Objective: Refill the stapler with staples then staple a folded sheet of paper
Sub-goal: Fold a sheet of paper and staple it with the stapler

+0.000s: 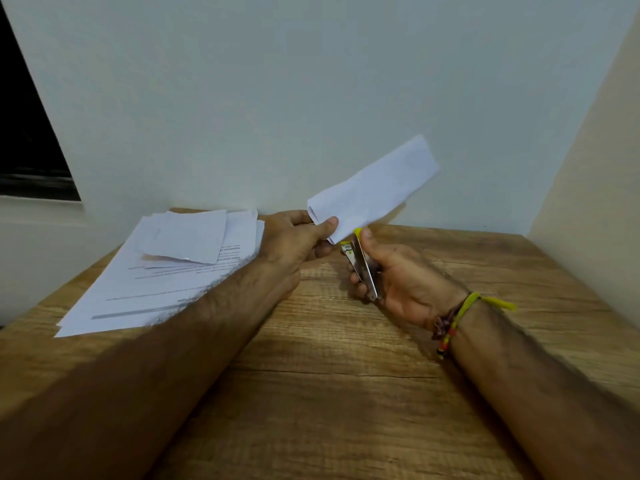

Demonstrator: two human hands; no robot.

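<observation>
Two hands: creased folded paper [375,187], metal stapler [360,263].

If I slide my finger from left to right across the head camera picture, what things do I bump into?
Dark window → stack of printed papers → left hand → stapler → right hand → wrist threads.

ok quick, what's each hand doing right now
Left hand: closed, pinching the folded paper.
Right hand: closed around the stapler, its mouth at the paper's edge.
</observation>
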